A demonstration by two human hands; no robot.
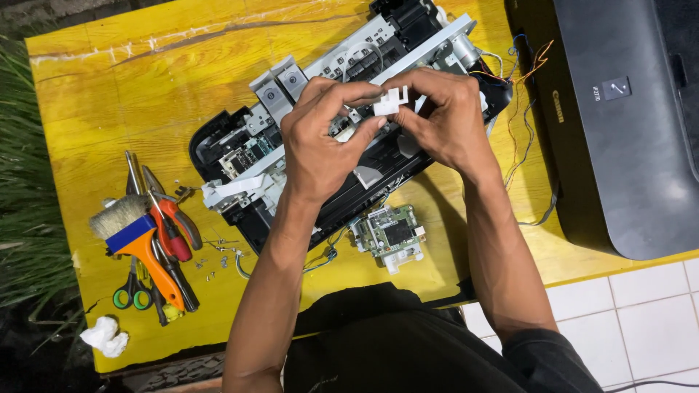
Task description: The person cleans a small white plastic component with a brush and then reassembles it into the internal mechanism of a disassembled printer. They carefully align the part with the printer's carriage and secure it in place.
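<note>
Head view is showing a yellow worktop (109, 94) from above. At the far left, 1 crumpled white tissue (104, 336) is lying beside 1 orange-handled brush (135, 240), 1 pair of green-handled scissors (132, 291) and 1 pair of red-handled pliers (175, 218), with small screws (218, 255) scattered next to them. At the centre, 1 opened printer chassis (247, 145) is being worked over, with 1 green circuit board (391, 234) lying just below it. Above the chassis, 1 small white plastic part (389, 102) is being pinched between the left hand (324, 138) and the right hand (444, 120), each grip closed on it with the fingertips. The part is judged light, stiff and brittle, best held by its thicker body. At the right, 1 black printer cover (626, 124) is resting.
</note>
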